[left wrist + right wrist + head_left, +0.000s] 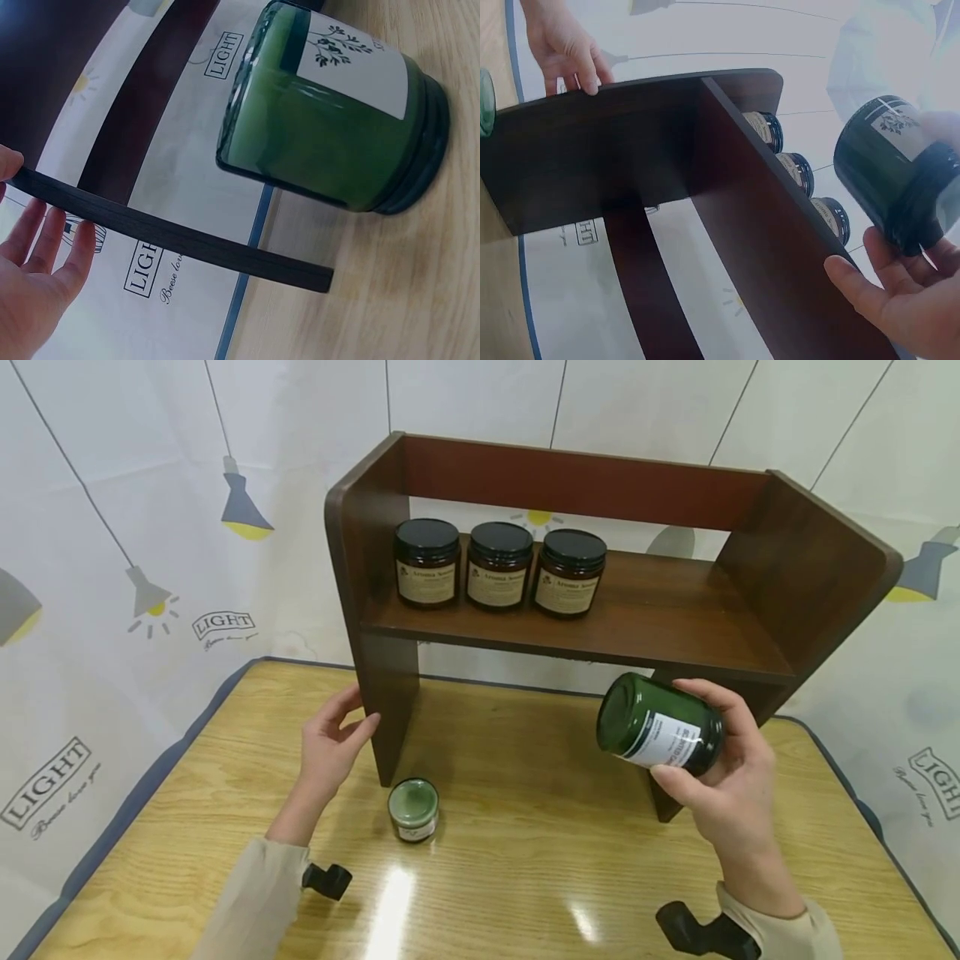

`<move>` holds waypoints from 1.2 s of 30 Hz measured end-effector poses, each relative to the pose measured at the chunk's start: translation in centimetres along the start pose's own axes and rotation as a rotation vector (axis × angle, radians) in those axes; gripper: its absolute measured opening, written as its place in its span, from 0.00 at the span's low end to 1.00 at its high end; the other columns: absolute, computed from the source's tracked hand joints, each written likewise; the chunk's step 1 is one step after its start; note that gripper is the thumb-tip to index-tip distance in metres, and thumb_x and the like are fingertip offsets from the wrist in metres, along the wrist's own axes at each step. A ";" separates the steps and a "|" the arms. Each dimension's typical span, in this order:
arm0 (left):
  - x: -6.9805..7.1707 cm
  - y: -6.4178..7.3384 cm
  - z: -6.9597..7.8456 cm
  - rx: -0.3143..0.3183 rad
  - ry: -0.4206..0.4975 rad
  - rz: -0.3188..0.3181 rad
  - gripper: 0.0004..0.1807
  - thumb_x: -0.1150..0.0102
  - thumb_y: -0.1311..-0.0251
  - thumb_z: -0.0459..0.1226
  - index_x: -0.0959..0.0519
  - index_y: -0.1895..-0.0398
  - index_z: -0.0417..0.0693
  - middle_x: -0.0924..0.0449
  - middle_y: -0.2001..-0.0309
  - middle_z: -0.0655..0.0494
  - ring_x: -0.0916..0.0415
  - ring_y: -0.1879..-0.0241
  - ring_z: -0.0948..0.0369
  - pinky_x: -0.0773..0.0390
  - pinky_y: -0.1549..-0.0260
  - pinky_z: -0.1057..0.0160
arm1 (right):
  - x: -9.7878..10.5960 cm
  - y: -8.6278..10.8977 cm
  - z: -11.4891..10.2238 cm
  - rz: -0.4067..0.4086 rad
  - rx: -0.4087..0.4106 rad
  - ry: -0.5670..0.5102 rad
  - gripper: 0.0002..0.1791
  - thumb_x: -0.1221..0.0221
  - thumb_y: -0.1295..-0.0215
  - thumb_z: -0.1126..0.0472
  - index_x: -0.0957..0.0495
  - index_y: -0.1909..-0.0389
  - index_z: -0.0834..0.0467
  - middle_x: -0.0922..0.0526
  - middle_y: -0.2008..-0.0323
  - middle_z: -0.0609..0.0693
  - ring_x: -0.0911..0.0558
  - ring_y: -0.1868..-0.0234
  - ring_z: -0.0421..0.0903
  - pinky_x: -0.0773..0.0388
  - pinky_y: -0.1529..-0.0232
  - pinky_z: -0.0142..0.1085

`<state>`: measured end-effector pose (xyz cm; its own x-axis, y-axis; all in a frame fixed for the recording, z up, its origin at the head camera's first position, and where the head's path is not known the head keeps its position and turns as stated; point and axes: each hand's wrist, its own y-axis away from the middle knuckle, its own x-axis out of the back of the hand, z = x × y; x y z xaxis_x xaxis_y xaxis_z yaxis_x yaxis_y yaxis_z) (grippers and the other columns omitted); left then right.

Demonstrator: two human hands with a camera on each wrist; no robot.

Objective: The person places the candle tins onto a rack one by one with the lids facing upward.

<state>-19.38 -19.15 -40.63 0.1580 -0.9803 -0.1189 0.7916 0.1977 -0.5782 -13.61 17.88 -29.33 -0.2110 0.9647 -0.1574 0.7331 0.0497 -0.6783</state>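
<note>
My right hand [738, 777] holds a green glass candle jar [637, 718] with a white label by its dark lid end. The jar is tilted, its base pointing left, in front of the wooden shelf's [577, 652] right part. The left hand [330, 739] grips the front edge of the shelf's left side panel, thumb on one face and fingers on the other in the left wrist view. Near that panel's foot, a second green candle jar [414, 810] stands upside down on the table, its dark lid [420, 150] against the wood.
Three brown jars with black lids, among them the leftmost jar [427, 564], stand in a row on the shelf board's left part. The shelf stands on a light wooden table [525, 877]. Behind hangs a pale cloth [300, 485] printed with lamps.
</note>
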 end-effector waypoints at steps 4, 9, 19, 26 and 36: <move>0.0 0.0 0.0 0.000 -0.002 0.000 0.21 0.44 0.50 0.15 0.25 0.50 0.28 0.19 0.58 0.64 0.24 0.56 0.65 0.20 0.63 0.71 | -0.1 0.0 0.0 0.008 -0.040 -0.055 0.37 0.48 0.61 0.89 0.33 0.43 0.71 0.30 0.51 0.60 0.29 0.56 0.49 0.19 0.64 0.30; 0.0 0.1 0.0 -0.001 0.005 -0.004 0.21 0.44 0.50 0.15 0.25 0.50 0.28 0.19 0.58 0.64 0.24 0.56 0.65 0.20 0.63 0.70 | -0.2 0.0 -0.2 0.035 -0.072 -0.045 0.36 0.48 0.60 0.88 0.32 0.43 0.69 0.31 0.53 0.58 0.31 0.56 0.48 0.20 0.60 0.30; 0.1 0.0 0.0 -0.008 0.016 -0.006 0.22 0.45 0.50 0.14 0.25 0.49 0.28 0.19 0.57 0.63 0.24 0.56 0.65 0.20 0.62 0.71 | -0.6 -1.3 -1.1 0.111 0.039 -0.042 0.34 0.48 0.62 0.87 0.30 0.46 0.70 0.29 0.51 0.61 0.31 0.52 0.50 0.24 0.54 0.31; 0.0 -0.1 0.1 -0.011 0.015 -0.004 0.21 0.45 0.51 0.14 0.26 0.50 0.25 0.19 0.58 0.63 0.24 0.57 0.65 0.20 0.63 0.71 | -0.6 -2.7 -2.3 0.164 0.042 -0.010 0.35 0.48 0.62 0.88 0.31 0.45 0.71 0.30 0.49 0.63 0.32 0.50 0.53 0.24 0.52 0.32; 0.0 -0.1 0.1 -0.001 -0.001 0.002 0.20 0.45 0.50 0.14 0.26 0.51 0.24 0.19 0.59 0.64 0.24 0.57 0.65 0.20 0.63 0.70 | -0.3 -5.1 -2.7 0.142 0.041 0.023 0.34 0.46 0.59 0.87 0.31 0.44 0.72 0.30 0.51 0.65 0.27 0.54 0.54 0.22 0.54 0.31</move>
<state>-19.41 -19.13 -40.47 0.1597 -0.9799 -0.1195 0.7908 0.1995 -0.5786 -15.56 18.00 -23.86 -0.0920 0.9669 -0.2381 0.7271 -0.0981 -0.6794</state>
